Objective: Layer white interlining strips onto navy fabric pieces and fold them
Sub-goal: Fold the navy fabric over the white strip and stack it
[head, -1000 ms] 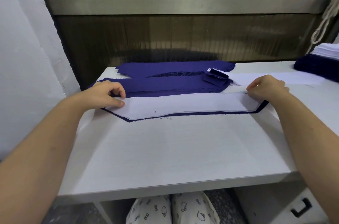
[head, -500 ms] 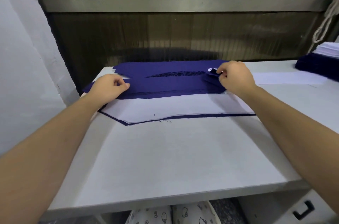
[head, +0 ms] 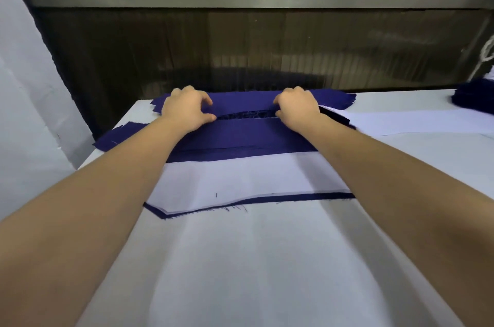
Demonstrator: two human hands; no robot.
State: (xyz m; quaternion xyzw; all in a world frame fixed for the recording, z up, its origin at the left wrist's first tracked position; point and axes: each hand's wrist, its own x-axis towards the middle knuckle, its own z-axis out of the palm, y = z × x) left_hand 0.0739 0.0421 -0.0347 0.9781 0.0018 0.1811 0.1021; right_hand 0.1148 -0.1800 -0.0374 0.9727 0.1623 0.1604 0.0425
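A white interlining strip point(head: 240, 182) lies flat on a navy fabric piece point(head: 320, 196) whose edge shows along its near side. Behind it sits a stack of navy fabric pieces point(head: 240, 136), and further back another navy stack point(head: 240, 102). My left hand point(head: 187, 110) and my right hand point(head: 296, 110) both reach over to the back stack, fingers curled and pinching the navy fabric at its near edge. More white interlining strips point(head: 414, 120) lie to the right.
The white table point(head: 267, 259) stretches toward me. A pile of navy pieces point(head: 473, 99) sits at the far right edge. A dark ribbed panel point(head: 240, 45) rises behind the table, and a white wall point(head: 26, 112) stands on the left.
Both hands left the layered white strip and moved back and inward to the rear navy stack, where they now pinch the fabric. The view has shifted forward.
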